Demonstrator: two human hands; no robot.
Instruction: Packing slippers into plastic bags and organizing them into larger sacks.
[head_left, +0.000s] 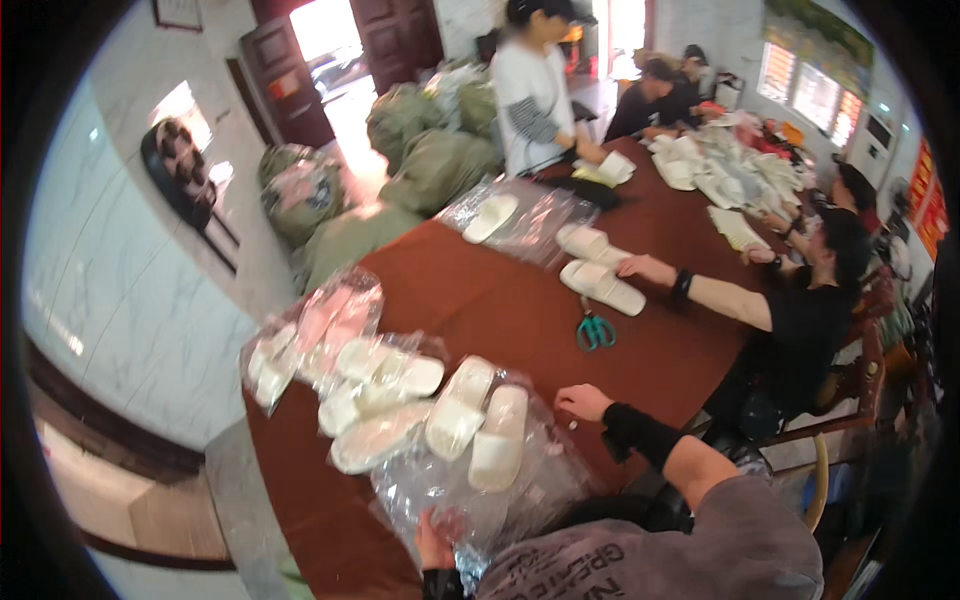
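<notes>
Near edge of the table: the person's left hand (436,538) pinches the near edge of a clear plastic bag (450,490), fingers closed on the film.
Right hand: the right hand (583,402) rests on the brown tabletop (520,310) just right of the bag, fingers loosely curled and holding nothing; a black wrist cuff sits behind it.
Slippers: a pair of white slippers (478,420) lies side by side on the bag's far part, toes pointing away.
Left of them: more white and pink slippers in clear bags (340,370) lie heaped near the table's left edge.
Farther off: green-handled scissors (595,330) lie mid-table; a co-worker's hand (640,267) touches another white pair (602,285).
Step, as I judge it: bagging the pair, with the bag held and the slippers not yet inside.
Next move calls for: the free hand to open the bag's mouth or gather both slippers together, while the left keeps the film taut.
</notes>
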